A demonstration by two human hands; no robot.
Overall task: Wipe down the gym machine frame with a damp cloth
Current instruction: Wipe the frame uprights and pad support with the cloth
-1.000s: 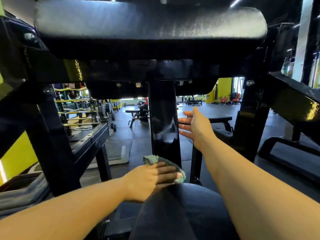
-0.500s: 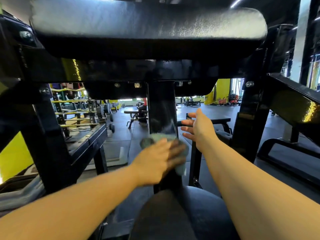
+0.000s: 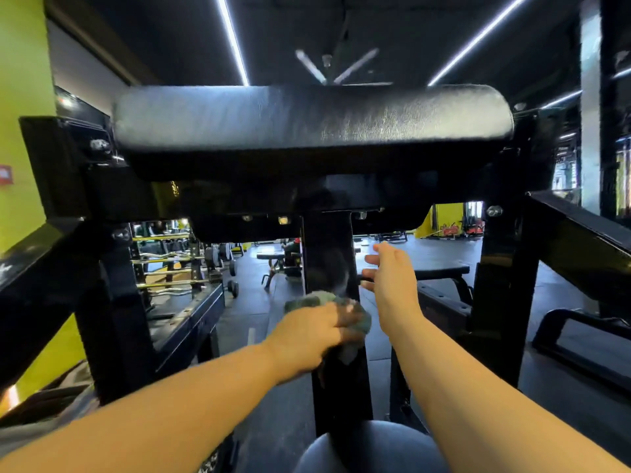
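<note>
A black gym machine stands right in front of me, with a wide padded rest (image 3: 307, 117) on top and a glossy black centre post (image 3: 327, 244) below it. My left hand (image 3: 314, 332) presses a grey-green cloth (image 3: 355, 322) against the front of that post, about halfway up; the hand and cloth are blurred. To the right of the post, my right hand (image 3: 389, 278) hovers with fingers spread and relaxed, holding nothing. Whether it touches the post's side I cannot tell.
Black frame uprights stand at left (image 3: 102, 319) and right (image 3: 505, 285), with a sloped arm at far right (image 3: 580, 233). My dark-clad knee (image 3: 368, 448) is just below the post. Barbell racks (image 3: 164, 264) and benches fill the gym floor behind. A yellow-green wall is at left.
My left hand has carried the cloth up the centre post from near my knee to mid-height. The camera has tilted up, showing the ceiling lights. My right hand has stayed beside the post.
</note>
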